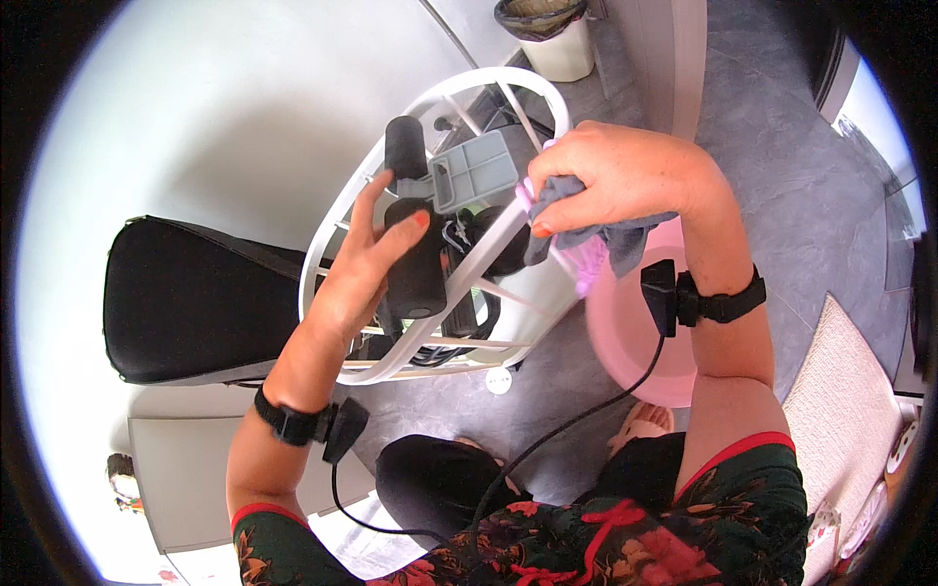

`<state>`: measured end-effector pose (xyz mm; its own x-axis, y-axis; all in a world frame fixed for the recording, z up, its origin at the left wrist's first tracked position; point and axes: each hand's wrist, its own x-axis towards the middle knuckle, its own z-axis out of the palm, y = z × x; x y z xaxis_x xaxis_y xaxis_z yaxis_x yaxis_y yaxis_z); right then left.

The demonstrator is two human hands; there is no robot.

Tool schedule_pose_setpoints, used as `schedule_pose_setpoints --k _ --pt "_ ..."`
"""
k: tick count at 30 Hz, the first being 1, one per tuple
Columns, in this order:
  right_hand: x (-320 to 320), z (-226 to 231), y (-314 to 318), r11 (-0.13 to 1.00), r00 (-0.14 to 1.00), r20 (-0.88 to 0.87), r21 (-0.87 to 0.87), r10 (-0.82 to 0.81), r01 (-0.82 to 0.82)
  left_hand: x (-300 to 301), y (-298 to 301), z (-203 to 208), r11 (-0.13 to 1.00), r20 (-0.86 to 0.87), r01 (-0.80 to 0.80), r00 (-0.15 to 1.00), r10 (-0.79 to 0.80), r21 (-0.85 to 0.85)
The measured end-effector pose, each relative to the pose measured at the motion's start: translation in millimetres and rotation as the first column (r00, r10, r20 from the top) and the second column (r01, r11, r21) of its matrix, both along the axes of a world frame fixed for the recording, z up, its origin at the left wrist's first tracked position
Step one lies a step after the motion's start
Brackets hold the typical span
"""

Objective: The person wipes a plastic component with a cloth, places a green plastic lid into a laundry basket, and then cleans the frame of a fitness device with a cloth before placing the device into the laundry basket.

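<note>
A white rounded frame with bars (475, 266) stands in front of me. A bar with two black foam rollers (417, 273) lies across it, a grey compartmented tray (477, 168) beside the rollers. My left hand (363, 259) grips the foam-roller bar, thumb over the lower roller and index finger near the gap between them; its other fingers are partly hidden. At the frame's right rim, my right hand (616, 174) is closed around a bunched grey cloth (625, 234). Something purple and stringy (586, 264) hangs under that hand, also showing along the rim.
Below my right forearm is a pink basin (625, 337) on the grey tiled floor (782, 195). A lined white bin (559, 49) stands at the back. To the left are a black padded case (195, 298) and a pale panel (195, 469); a beige mat (840, 420) lies right.
</note>
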<state>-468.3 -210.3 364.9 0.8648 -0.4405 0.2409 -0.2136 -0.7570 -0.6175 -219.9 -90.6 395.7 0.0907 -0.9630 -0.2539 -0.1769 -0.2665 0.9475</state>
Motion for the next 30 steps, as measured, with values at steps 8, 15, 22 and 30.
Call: schedule_pose_setpoints --k 8,15,22,30 --pt "-4.4 2.0 -4.0 0.996 0.996 -0.086 0.093 -0.004 0.012 -7.4 7.0 -12.3 0.995 -0.085 -0.09 0.993 0.085 -0.051" --pt "-4.1 4.1 -2.3 0.999 0.994 -0.105 0.043 -0.021 0.026 -24.2 -27.1 -15.5 0.998 0.064 -0.065 0.996 0.063 0.024" --pt "-2.1 5.9 -1.7 0.998 0.997 -0.076 0.066 -0.016 0.021 -7.7 -53.5 -15.8 0.989 0.05 0.068 0.996 -0.075 0.131" --pt "-3.7 0.2 -5.3 1.0 0.998 -0.07 0.03 0.003 -0.001 16.6 -57.7 -17.8 0.979 0.274 0.166 0.942 -0.193 0.121"
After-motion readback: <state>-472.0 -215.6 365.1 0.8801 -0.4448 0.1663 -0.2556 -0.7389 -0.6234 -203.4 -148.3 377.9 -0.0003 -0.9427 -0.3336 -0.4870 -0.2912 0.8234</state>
